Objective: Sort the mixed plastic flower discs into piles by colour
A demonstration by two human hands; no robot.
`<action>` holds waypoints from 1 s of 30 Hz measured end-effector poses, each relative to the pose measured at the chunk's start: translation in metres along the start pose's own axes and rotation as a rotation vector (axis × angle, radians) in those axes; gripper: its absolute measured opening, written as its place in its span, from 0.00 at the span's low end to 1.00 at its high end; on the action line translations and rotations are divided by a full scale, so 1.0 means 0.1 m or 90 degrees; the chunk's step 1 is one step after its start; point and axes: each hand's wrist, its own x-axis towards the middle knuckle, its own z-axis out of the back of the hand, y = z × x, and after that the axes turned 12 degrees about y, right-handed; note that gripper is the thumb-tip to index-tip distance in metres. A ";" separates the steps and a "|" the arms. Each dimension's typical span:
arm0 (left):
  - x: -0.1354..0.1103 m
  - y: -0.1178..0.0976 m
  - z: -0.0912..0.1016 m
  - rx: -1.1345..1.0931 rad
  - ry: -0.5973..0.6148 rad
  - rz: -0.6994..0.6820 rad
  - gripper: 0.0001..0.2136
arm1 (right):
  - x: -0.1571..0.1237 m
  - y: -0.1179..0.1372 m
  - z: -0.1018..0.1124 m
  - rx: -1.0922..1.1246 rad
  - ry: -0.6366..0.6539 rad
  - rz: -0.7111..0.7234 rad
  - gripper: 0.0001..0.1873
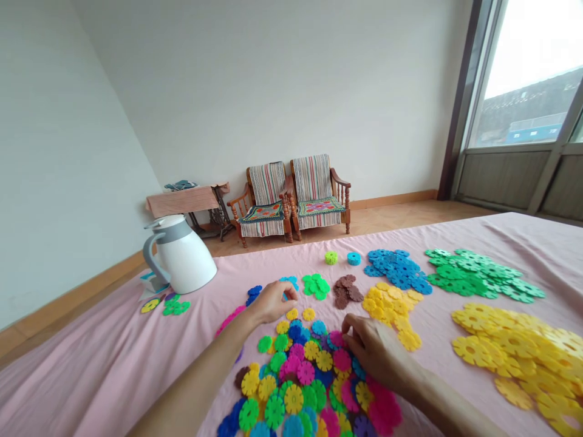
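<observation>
l hand (273, 301) curled by lt-blue discs (291, 280), grip unclear. r hand (376, 346) bent over edge of mixed disc pile (305, 372), can't tell if holding any. brown discs (347, 291) nr.

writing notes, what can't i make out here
In the head view:
Whether the left hand holds a disc: the hand itself hides it.
Whether the right hand does: its back covers the grip.
Lower discs in the mixed pile: covered by upper ones; the bottom edge cuts the pile off.
Pink group: partly behind the left forearm.
Extent of the large yellow pile: cut off by the right edge.
</observation>
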 end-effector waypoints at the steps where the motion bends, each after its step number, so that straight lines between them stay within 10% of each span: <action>1: -0.13 0.04 0.03 0.004 0.021 0.002 0.06 | 0.00 0.00 0.00 0.003 0.003 0.002 0.09; 7: -0.67 0.23 0.06 0.043 0.128 0.041 0.10 | 0.00 -0.05 -0.04 0.006 0.001 0.013 0.09; 14: -0.73 0.23 -0.03 0.074 0.091 0.029 0.04 | 0.01 -0.09 -0.06 0.004 0.002 0.018 0.09; 30: 0.46 -0.11 -0.28 -0.172 -0.091 0.013 0.12 | 0.02 -0.07 -0.06 -0.007 0.003 0.013 0.09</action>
